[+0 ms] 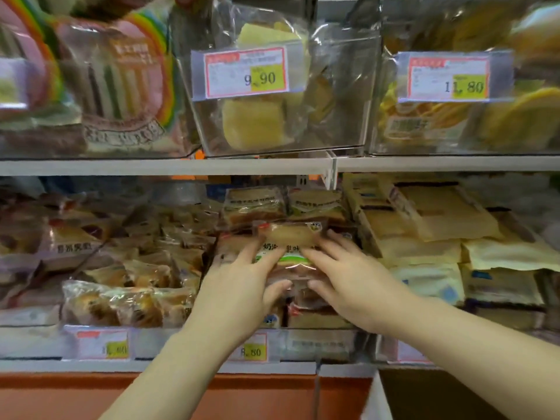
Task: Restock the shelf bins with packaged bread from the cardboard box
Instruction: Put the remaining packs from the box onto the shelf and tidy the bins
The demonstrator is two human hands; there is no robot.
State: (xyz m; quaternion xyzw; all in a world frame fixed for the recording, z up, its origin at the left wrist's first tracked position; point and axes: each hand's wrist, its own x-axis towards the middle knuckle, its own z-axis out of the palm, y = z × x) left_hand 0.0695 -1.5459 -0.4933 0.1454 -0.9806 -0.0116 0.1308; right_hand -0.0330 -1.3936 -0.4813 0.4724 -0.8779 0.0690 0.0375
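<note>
The left hand's (pixel 239 292) fingers (pixel 263 253) and the right hand's (pixel 357 286) fingers (pixel 327 250) lay spread over the top of a green-labelled bread packet (pixel 292 262). The thumbs were hooked under its near edge, so both hands gripped it between them. The packet rested on stacked wrapped bread in the middle of the lower shelf bin, just behind the bin's clear front wall (pixel 318 344), and touched a clear-wrapped loaf (pixel 291 234) behind it. Both bare forearms rose from the bottom edge and converged. Glossy bun bags (pixel 127 301) crowded the left and cream-coloured packets (pixel 439 219) the right. A white shelf board (pixel 151 166) ran close above, with a dim gap beneath it. On it stood a clear bin (pixel 348 86) tagged 9.90. An orange panel (pixel 257 392) ran below the shelf.
</note>
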